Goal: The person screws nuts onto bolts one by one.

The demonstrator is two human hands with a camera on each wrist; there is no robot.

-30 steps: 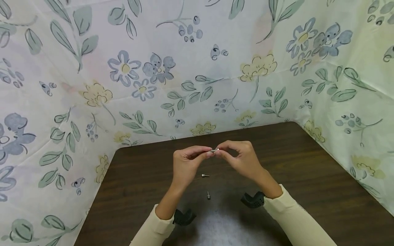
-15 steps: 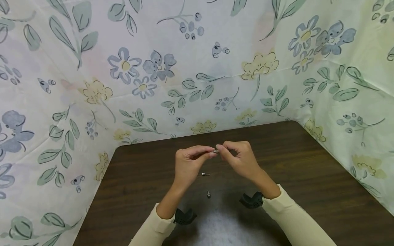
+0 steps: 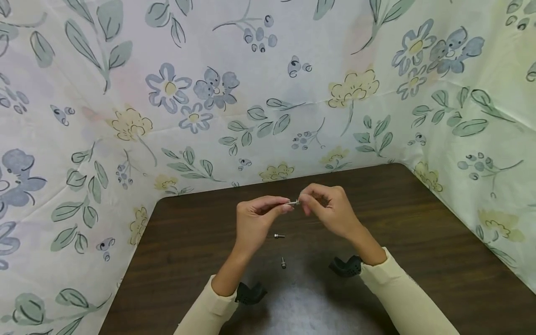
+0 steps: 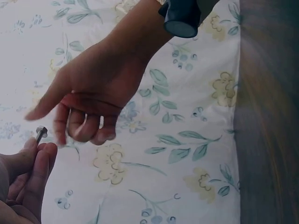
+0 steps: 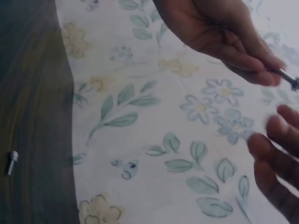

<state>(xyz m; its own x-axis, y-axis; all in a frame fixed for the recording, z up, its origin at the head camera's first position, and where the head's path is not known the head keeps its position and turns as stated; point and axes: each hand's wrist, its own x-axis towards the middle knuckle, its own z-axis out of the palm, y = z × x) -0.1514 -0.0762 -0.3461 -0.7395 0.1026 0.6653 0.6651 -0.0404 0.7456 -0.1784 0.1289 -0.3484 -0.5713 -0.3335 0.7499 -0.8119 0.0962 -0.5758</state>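
Note:
My left hand (image 3: 254, 222) pinches a small metal bolt (image 3: 295, 203) between thumb and fingertips, above the far half of the table. The bolt's thicker end (image 4: 41, 131) sticks out of the grip toward my right hand (image 3: 331, 210); the other end is hidden in the left fingers. In the left wrist view, my right thumb is stretched out and the fingers are loosely bent, close beside the bolt but apart from it. The right wrist view shows a gap between the bolt (image 5: 294, 83) and the right fingertips (image 5: 259, 145).
Two more small bolts lie on the dark wooden table (image 3: 192, 260) below the hands: one sideways (image 3: 279, 236), the other nearer (image 3: 283, 263), pointing away. Flowered cloth (image 3: 259, 153) hangs behind the table and at both sides. A black wrist mount (image 3: 250, 294) sits on each arm.
My right fingers were at the bolt's end; they have drawn off to the right and spread, so the thicker end shows. My left hand keeps its pinch, almost in place.

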